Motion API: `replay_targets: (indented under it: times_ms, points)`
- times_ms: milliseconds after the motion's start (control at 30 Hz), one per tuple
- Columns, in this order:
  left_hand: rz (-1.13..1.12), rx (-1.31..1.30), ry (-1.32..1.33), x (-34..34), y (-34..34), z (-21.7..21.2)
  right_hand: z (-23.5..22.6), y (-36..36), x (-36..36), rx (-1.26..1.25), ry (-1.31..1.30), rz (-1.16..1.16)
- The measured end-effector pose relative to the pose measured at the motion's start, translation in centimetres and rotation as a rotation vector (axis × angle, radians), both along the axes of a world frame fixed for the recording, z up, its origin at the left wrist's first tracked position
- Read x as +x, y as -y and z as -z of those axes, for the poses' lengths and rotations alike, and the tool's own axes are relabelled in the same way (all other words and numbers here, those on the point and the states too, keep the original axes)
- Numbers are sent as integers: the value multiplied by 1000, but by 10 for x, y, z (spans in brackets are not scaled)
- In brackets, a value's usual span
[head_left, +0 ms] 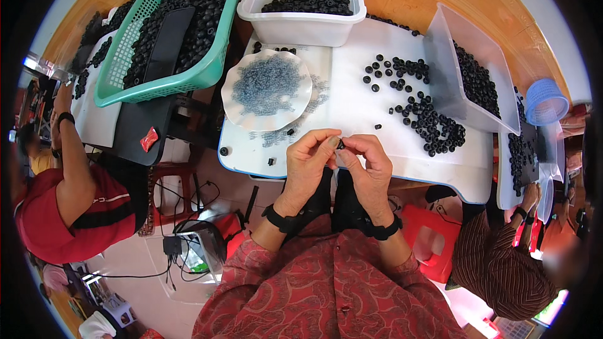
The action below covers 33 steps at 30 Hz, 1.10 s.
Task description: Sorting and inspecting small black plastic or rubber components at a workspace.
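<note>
Just beyond the table's front edge, my left hand (308,162) and my right hand (369,169) meet fingertip to fingertip. Both pinch a small black round part (340,144), mostly hidden by the fingers. Left of them on the white table lies a scalloped white plate (231,108) heaped with tiny greyish see-through rings (267,81); more rings are scattered around it. Loose black round parts (440,129) of a similar kind lie in clusters to the right. A few single ones, such as a black piece (271,161), sit near the front left edge.
At the back stands a white tub (295,28) of black parts. A clear bin (471,110) of them is at right, a green basket (163,95) with a dark slab at left. A blue basket (546,102) sits far right. People work on both sides; cables (168,267) trail below.
</note>
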<state>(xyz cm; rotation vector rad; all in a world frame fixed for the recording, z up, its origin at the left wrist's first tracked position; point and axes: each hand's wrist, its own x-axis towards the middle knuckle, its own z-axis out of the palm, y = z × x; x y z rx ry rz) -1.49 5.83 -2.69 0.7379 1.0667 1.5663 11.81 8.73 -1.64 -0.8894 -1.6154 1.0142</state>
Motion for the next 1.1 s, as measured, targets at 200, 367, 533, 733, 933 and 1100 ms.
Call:
replay_targets:
  times_ms: [200,367,533,733,933,1100]
  points:
    - [78,39,58,-2,12,-10,-3,9,1,-94,-150,37]
    - [124,119,46,-1,22,-22,-13,16,7,-91,-190,23]
    - [145,201,34,2,29,-33,-29,26,9,-23,-152,29]
    - [159,251,-1,-2,38,-34,-36,31,15,98,-88,-26]
    - [163,236,-34,-1,46,-36,-37,39,13,-48,-177,-61]
    - [72,149,0,7,54,-39,-45,44,11,41,-48,-40]
